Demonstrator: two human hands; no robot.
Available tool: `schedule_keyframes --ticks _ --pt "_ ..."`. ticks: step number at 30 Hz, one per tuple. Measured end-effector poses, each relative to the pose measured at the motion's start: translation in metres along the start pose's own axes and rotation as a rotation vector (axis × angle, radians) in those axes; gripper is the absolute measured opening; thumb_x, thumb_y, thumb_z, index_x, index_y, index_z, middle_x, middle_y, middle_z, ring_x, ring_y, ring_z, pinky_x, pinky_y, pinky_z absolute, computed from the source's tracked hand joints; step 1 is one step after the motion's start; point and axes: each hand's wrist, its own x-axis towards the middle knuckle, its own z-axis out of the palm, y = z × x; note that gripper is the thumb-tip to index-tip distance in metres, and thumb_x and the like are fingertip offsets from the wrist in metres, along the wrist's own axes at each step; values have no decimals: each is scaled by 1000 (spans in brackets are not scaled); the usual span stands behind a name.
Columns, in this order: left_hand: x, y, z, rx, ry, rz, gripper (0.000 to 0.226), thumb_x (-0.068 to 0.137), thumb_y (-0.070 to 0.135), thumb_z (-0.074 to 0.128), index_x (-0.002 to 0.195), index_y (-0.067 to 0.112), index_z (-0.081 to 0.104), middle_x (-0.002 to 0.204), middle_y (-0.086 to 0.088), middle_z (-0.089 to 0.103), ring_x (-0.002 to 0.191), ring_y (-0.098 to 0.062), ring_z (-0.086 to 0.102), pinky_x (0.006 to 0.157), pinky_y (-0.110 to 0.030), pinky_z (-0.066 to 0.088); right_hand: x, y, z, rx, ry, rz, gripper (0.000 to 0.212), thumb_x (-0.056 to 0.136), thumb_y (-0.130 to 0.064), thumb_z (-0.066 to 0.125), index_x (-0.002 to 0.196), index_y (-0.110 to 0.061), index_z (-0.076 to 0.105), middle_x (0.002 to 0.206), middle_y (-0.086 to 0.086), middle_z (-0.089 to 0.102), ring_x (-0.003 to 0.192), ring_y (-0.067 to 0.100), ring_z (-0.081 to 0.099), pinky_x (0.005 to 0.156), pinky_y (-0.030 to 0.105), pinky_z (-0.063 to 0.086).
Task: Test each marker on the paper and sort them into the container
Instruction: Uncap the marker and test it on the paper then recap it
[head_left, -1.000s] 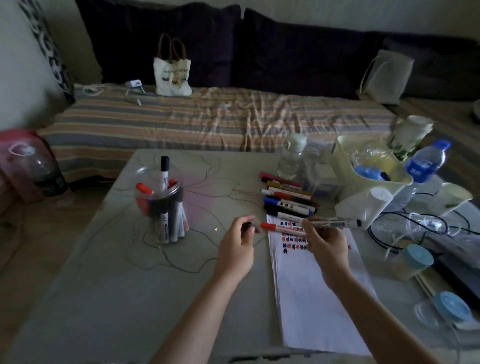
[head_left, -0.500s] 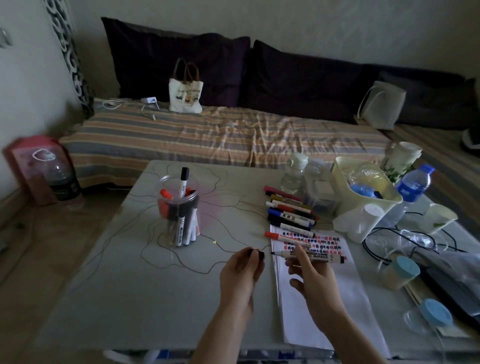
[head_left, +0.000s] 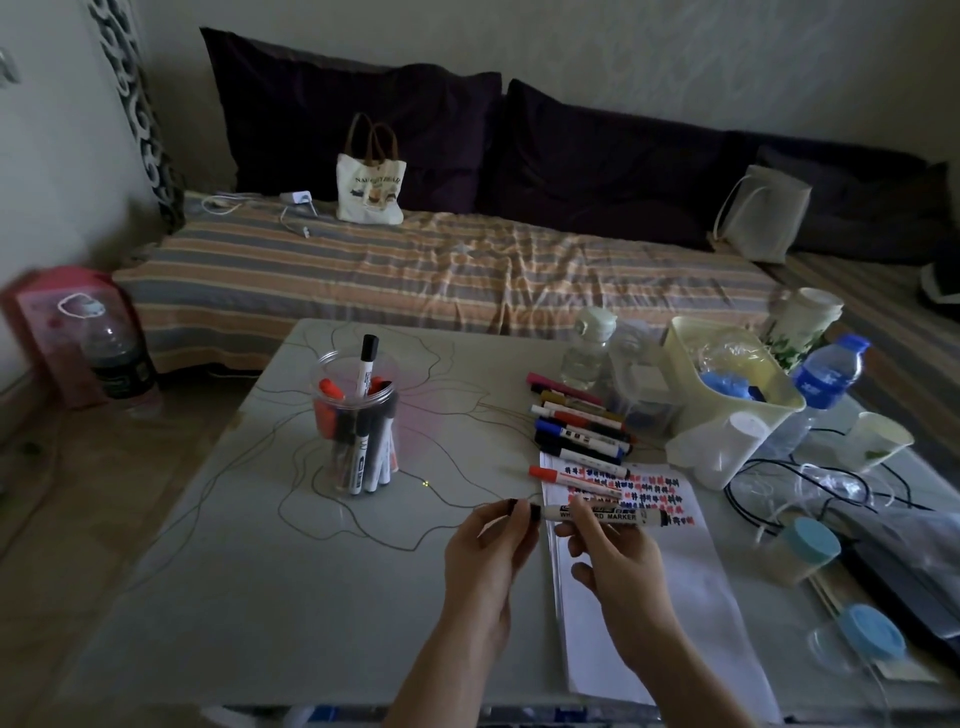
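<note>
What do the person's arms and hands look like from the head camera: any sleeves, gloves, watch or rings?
Both forearms are bare as far as the frame shows, with no sleeves in view. The left hand and right hand wear no gloves. No watch, bracelet or ring shows.

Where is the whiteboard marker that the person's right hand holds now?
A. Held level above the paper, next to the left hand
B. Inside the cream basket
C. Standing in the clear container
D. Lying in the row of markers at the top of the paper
A: the right hand holds the whiteboard marker level above the paper, its end meeting the left hand, which pinches a small dark cap.
</note>
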Motion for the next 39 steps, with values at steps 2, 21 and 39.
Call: schedule_keyframes --ticks 2,21,39 --pt "-1 -1 1 -5 -11 7 18 86 10 69 101 0 68 94 -15 75 92 -23 72 82 -28 56 -1 -1 0 -10 6 -3 25 88 -32 67 83 -8 72 72 6 71 64 12 58 61 29 46" --pt "-16 35 -5 -161 -55 161 17 87 9 67 98 -3 66 95 -23 71 88 -30 69 83 -37 57 -23 -40 27 131 -215 28 40 74 -22 74 100 7 67 74 13 66 62 17 57 59 25 52" --pt "26 244 -58 493 255 922 22 85 8 71 104 19 67 95 12 70 88 6 66 73 -6 48 39 -65 158 -572 -257 -490 29 87 -26 70 115 -26 60 106 -12 63 91 0 59 69 9 43"
